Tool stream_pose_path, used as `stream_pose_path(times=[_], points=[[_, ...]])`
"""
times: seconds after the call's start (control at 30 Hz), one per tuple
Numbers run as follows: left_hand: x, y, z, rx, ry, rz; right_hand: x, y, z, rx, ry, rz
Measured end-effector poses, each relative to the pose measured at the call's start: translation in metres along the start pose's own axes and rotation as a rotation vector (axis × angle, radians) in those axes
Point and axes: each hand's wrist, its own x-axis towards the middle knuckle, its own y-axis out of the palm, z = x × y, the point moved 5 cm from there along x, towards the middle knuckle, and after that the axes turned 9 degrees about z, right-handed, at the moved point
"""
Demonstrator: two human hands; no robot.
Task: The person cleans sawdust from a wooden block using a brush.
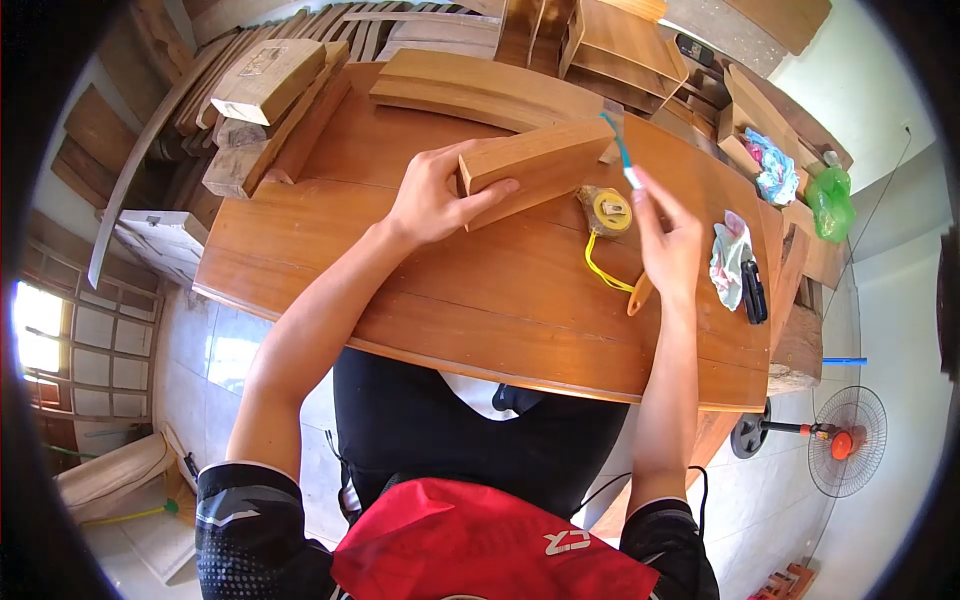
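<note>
My left hand (435, 195) grips one end of a thick wooden block (545, 160), thumb on its near face, and holds it tilted above the table (480, 330). In my right hand (668, 235), fingers closed, is a slim brush-like tool (629, 172) with a white and teal front end at the block's right end. An orange-brown wooden handle end with a hole (640, 296) shows below that hand; its link to the tool is hidden. Between the hands lies a yellow tape measure (608, 212) with a yellow strap. Behind the block rests a long curved wooden piece (480, 90).
Wood blocks (265, 85) are stacked at the table's left back. A crumpled cloth (730, 255) and a black object (753, 292) lie at the right. A wooden shelf unit (625, 45) stands behind; a fan (845, 442) is at the lower right.
</note>
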Motion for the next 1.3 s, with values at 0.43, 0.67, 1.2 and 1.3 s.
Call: stream_pose_path(times=[0.43,0.67,1.2,1.3], points=[[0.001,0.0,-0.001,0.007,0.035,-0.013,-0.004,-0.006,0.012,0.032,0.026,-0.023],[0.0,-0.002,-0.002,0.005,0.003,0.0,-0.006,0.008,0.014,0.04,-0.073,0.041],[0.001,-0.001,0.006,0.026,0.048,0.028,-0.023,0.042,0.042,0.113,-0.22,0.393],[0.0,-0.002,0.001,0.028,0.018,0.014,-0.018,0.034,0.039,0.121,-0.159,0.286]])
